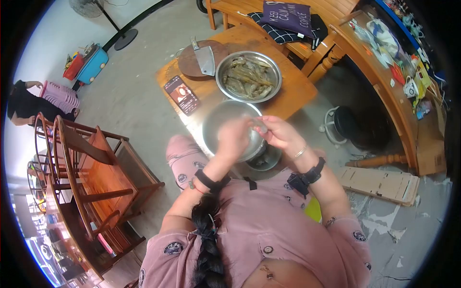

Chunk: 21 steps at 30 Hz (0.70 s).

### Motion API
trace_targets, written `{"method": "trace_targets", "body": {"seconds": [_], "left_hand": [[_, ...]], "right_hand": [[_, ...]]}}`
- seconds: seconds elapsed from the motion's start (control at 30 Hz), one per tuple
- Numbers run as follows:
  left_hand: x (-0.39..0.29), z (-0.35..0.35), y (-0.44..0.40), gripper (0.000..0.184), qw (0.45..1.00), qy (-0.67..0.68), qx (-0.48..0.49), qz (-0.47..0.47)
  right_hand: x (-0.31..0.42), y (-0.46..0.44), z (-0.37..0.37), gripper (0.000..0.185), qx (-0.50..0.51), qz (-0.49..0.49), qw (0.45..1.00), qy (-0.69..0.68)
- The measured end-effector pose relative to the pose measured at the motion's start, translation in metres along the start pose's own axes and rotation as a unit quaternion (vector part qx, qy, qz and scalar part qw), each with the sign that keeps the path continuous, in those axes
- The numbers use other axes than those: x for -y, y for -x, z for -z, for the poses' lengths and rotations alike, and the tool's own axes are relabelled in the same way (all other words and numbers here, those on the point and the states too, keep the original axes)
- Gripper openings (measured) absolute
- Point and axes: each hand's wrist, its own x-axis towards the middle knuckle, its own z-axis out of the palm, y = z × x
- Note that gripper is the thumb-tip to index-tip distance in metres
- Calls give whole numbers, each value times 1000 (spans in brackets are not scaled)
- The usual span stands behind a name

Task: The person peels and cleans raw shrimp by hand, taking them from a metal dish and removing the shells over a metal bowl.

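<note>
My right hand (282,134) pinches a small greyish, translucent shrimp (260,126) over the right side of a metal basin (214,115). My left hand (234,137) is close beside it, above the same basin, and smeared by motion. Its fingertips reach toward the shrimp, but their grip cannot be made out. Beyond the basin, a steel bowl (277,91) full of whole grey-green shrimp (247,77) stands on the wooden table (293,98). Another dark metal bowl (269,161) shows partly below my right hand.
A cleaver (206,60) lies on a round chopping board (187,65) beside the shrimp bowl. A phone (181,95) rests at the table's left edge. Wooden chairs (96,168) stand left, a black stool (348,122) right. Another person (31,105) is at far left.
</note>
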Motion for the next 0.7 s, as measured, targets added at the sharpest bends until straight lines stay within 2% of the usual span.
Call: {"method": "trace_targets", "body": {"seconds": [0.17, 0.4, 0.57, 0.63, 0.7], "left_hand": [[2, -5, 1, 16, 999, -20, -15, -25], [7, -6, -1, 14, 995, -64, -24, -76], [12, -7, -3, 12, 997, -60, -16, -46], [15, -6, -2, 12, 999, -43, -9, -22], [19, -2, -2, 10, 999, -51, 16, 11]], "right_hand": [[-9, 2, -12, 22, -13, 7, 1000, -11], [-10, 11, -19, 20, -33, -10, 998, 47], [-10, 22, -28, 19, -70, -35, 991, 109], [-6, 29, -25, 19, -120, -19, 950, 289], [-7, 36, -11, 20, -144, 4, 933, 329]]}}
